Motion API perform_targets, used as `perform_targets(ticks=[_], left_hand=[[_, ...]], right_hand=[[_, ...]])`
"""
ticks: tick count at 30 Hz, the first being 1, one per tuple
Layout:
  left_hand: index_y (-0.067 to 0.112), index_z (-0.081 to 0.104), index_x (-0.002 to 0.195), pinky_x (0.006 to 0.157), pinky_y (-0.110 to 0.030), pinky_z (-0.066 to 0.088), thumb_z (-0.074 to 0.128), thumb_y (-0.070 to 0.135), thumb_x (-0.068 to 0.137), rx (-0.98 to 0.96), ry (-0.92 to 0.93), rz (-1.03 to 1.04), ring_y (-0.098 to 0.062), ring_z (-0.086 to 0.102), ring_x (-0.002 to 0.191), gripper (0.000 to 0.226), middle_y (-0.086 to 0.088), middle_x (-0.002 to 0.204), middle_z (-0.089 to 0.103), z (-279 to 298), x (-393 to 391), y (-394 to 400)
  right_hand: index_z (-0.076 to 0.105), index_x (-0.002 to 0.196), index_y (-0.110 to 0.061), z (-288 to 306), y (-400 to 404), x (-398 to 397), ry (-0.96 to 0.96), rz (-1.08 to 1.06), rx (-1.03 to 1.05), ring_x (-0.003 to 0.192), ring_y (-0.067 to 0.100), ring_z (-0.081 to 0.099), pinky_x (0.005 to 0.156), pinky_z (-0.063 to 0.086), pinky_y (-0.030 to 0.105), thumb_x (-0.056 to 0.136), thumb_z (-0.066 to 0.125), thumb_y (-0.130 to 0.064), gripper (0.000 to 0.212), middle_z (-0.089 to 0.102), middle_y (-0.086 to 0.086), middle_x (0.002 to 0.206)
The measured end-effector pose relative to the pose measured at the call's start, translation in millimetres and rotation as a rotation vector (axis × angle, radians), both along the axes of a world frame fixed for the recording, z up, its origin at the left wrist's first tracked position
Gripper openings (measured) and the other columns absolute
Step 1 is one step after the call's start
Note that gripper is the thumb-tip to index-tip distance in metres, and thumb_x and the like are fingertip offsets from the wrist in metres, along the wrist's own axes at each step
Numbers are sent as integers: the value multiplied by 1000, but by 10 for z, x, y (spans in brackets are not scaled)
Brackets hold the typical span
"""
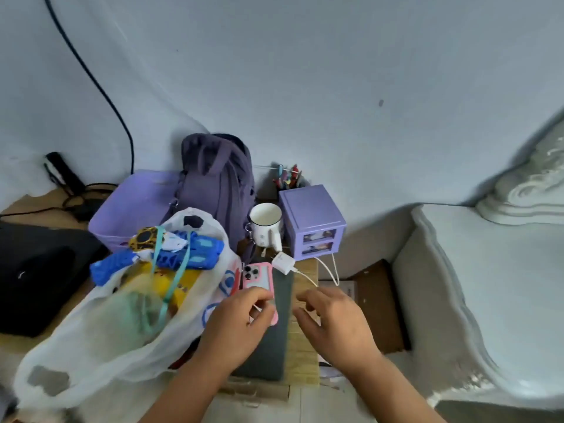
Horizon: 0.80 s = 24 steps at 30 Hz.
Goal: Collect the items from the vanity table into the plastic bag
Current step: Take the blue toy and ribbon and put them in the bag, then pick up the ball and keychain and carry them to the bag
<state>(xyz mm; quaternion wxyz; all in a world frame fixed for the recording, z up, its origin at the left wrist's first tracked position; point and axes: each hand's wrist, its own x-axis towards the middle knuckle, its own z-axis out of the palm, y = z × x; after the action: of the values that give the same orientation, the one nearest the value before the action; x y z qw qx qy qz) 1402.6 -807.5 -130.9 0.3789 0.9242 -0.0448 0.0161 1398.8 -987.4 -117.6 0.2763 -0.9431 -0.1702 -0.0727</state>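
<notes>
At the centre bottom of the frame, the fingers (259,296) of the left hand (236,323) curl over the lower end of a pink-cased smartphone (258,279), thumb and fingertips pinched on it. The phone lies camera side up on a dark grey flat pad (276,340) on the counter (302,355). Just right of it, the right hand (332,322) hovers above the counter with its fingers loosely bent and narrowly parted; whether they pinch the thin white charging cable (305,277) running beneath them cannot be told.

That cable leads up to a white charger plug (283,261) lying just above the phone. Behind the plug stand a white enamel mug with a dark rim (265,222) and, to its right, a small purple plastic drawer box (311,221) with a holder of coloured pens (288,177) behind it.

Left of the hands, filling the lower left of the frame, is the translucent white plastic bag (100,340), its mouth open. Inside it show blue perforated plastic pieces (195,250), a yellow item (180,285), a teal strap (175,276) and something green. Behind the bag a lilac plastic bin (134,203) and a dark purple fabric backpack (218,178) lean toward the pale wall. A black cable (91,74) runs down the wall at the upper left.
</notes>
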Motion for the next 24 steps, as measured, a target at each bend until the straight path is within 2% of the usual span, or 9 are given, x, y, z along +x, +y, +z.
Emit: perform_targets(ticks=[3, 7, 14, 18, 21, 24], left_hand=[[32, 64, 102, 74, -22, 52, 59, 33, 86, 25, 24, -140, 4, 59, 82, 17, 18, 92, 65, -44, -189, -697], [33, 63, 101, 71, -27, 52, 56, 37, 87, 75, 60, -286, 1, 61, 77, 16, 16, 88, 67, -142, -462, -1588], [33, 64, 100, 72, -19, 48, 56, 37, 87, 184, 94, -555, 0, 61, 84, 15, 14, 93, 68, -206, -869, -2917], [33, 64, 105, 76, -17, 48, 56, 37, 87, 249, 94, -709, 1, 60, 88, 20, 17, 99, 67, -128, -907, -3662], [34, 63, 101, 75, -18, 50, 55, 39, 87, 228, 125, -759, 6, 60, 81, 16, 21, 92, 65, -70, -878, -3931], [33, 64, 100, 72, -16, 47, 58, 37, 86, 224, 127, -822, 6, 59, 74, 16, 20, 84, 64, -135, -809, -4547]], right_hand=[[67, 86, -17, -31, -690, -373, -10, -141, 13, 70, 18, 56, 57, 38, 25, 85, 58, -30, 15, 62, -1, 72], [59, 82, -18, -140, -1595, -905, 62, -326, 7, 73, 17, 53, 62, 44, 33, 87, 49, -36, 20, 60, -3, 74], [61, 90, -24, -254, -2844, -1837, 83, -662, 28, 76, 12, 55, 63, 38, 26, 87, 51, -41, 20, 62, -6, 77], [61, 90, -25, -292, -3464, -2193, 67, -850, 105, 67, 8, 49, 57, 32, 24, 86, 54, -39, 16, 54, -11, 67], [61, 95, -26, -299, -3699, -2265, 60, -931, 104, 63, 5, 44, 54, 31, 20, 87, 53, -39, 17, 51, -12, 65], [60, 99, -27, -349, -4211, -2301, 68, -1035, 119, 59, 1, 41, 50, 27, 13, 87, 53, -40, 19, 44, -17, 60]])
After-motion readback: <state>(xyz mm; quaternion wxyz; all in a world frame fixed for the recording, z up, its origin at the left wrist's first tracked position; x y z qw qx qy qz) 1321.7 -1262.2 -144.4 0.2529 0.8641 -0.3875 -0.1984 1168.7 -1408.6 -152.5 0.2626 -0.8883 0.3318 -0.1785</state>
